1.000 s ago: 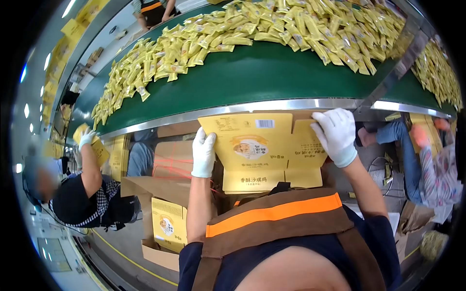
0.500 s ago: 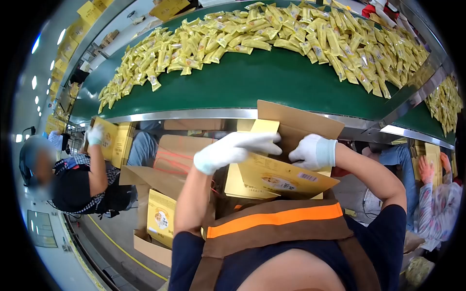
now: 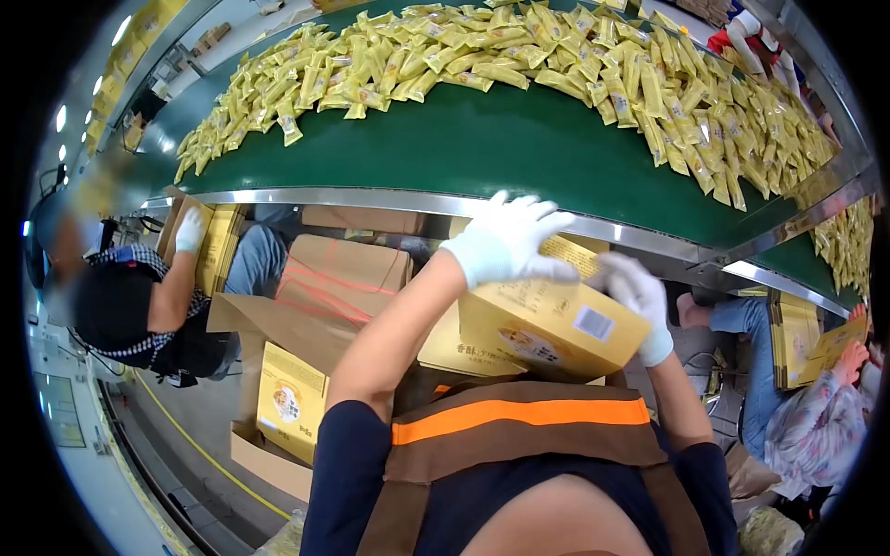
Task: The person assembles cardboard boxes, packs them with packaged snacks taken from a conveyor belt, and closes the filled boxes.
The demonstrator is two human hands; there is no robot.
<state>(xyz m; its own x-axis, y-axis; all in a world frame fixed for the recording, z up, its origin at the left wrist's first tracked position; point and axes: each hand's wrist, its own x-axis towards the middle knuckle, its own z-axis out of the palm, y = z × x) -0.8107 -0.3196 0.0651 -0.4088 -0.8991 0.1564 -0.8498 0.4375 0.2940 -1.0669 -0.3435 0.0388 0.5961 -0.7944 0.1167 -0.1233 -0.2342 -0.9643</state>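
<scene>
A yellow printed carton [image 3: 556, 324], now box-shaped, stands tilted in front of my apron with its barcode side at the right. My left hand [image 3: 514, 239], in a white glove, is spread over the carton's upper left edge, fingers apart. At the carton's far right corner is my gloved right hand [image 3: 635, 296], blurred, its fingers bent near the top edge; whether they grip it is unclear. Flat yellow cartons [image 3: 459, 350] lie beneath and to the left of the box-shaped one.
Yellow wrapped snacks [image 3: 519, 56] lie heaped on the green conveyor [image 3: 417, 148], behind its metal rim [image 3: 371, 197]. An open brown box [image 3: 269, 463] holding a yellow carton stands at left, near a brown package [image 3: 343, 273]. Co-workers sit on both sides, handling cartons.
The carton has gone from a flat, opened sheet to a box shape. My left hand has moved right and up onto its top; my right hand has shifted to its far right corner.
</scene>
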